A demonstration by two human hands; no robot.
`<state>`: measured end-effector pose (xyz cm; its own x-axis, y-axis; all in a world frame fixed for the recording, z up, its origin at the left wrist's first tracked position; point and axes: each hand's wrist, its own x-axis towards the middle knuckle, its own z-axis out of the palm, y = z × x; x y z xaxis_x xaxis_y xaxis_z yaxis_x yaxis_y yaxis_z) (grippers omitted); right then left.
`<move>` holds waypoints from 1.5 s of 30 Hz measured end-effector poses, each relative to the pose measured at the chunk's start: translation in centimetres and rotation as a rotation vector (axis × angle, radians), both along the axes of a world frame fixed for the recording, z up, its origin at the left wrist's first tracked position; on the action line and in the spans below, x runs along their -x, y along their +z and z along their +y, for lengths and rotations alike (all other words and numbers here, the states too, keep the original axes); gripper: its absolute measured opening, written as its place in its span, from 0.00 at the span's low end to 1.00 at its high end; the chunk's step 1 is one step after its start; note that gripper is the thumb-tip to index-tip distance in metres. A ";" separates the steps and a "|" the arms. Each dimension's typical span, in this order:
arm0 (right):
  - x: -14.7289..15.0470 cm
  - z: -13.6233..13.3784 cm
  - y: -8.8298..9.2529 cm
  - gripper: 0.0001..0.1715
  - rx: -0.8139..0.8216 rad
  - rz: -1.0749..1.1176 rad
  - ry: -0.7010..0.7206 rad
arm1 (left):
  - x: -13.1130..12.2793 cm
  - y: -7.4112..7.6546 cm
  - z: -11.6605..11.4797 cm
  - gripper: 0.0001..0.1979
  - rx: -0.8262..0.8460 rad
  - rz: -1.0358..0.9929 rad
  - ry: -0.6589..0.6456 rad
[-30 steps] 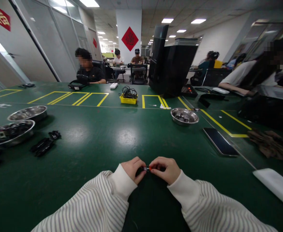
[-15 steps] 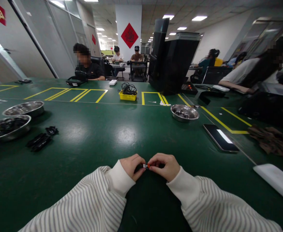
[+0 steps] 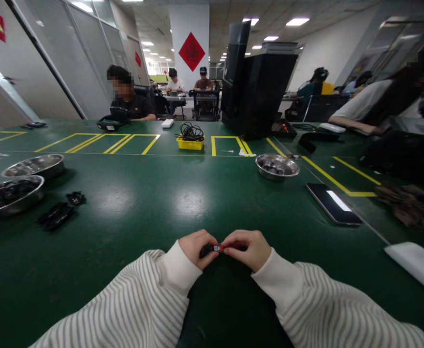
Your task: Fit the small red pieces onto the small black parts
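Close to the near edge of the green table [image 3: 150,193], my left hand [image 3: 199,249] pinches a small dark part with a silvery section [image 3: 216,248]. From the other side, my right hand [image 3: 247,249] pinches its red-orange end [image 3: 222,248] between thumb and fingertips. The fingertips of both hands almost meet around the piece. Most of it is hidden by my fingers, and its kind is too small to make out.
At left stand a metal bowl of black parts [image 3: 34,193] and another metal bowl [image 3: 57,166], with loose black pieces [image 3: 56,216] nearby. Another metal bowl [image 3: 277,176], a phone [image 3: 333,205] and a white object [image 3: 416,268] lie right. A yellow box [image 3: 190,145] holds black cables.
The view has shifted slightly. Both hands keep their pinch on the small part, and hardly move.
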<state>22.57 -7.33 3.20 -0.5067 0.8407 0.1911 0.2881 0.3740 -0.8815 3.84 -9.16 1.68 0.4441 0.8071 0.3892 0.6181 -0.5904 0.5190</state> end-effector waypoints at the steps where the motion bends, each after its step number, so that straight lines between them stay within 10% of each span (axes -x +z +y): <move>1: 0.1 -0.1 -0.1 0.05 0.017 -0.001 -0.013 | 0.0 0.0 0.0 0.05 -0.005 -0.008 -0.013; 26: 0.4 -0.6 0.8 0.07 -0.021 -0.093 -0.114 | 1.8 -1.0 2.3 0.10 -0.343 0.098 -0.088; 29: 0.2 -0.5 0.9 0.07 -0.006 -0.085 -0.099 | 4.7 -0.9 4.6 0.10 -0.356 0.205 0.055; 37: 0.1 -0.5 1.0 0.06 -0.032 -0.093 -0.065 | 15.4 2.0 11.3 0.15 0.108 0.434 0.941; 45: 0.1 -0.6 1.0 0.06 -0.067 -0.106 -0.055 | 16.1 2.1 11.5 0.19 0.166 0.489 0.999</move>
<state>22.45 -7.96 4.22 -0.4806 0.8548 0.1960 0.3996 0.4124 -0.8187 -12.31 2.37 3.75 -0.3558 0.9119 0.2048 0.9338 0.3380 0.1170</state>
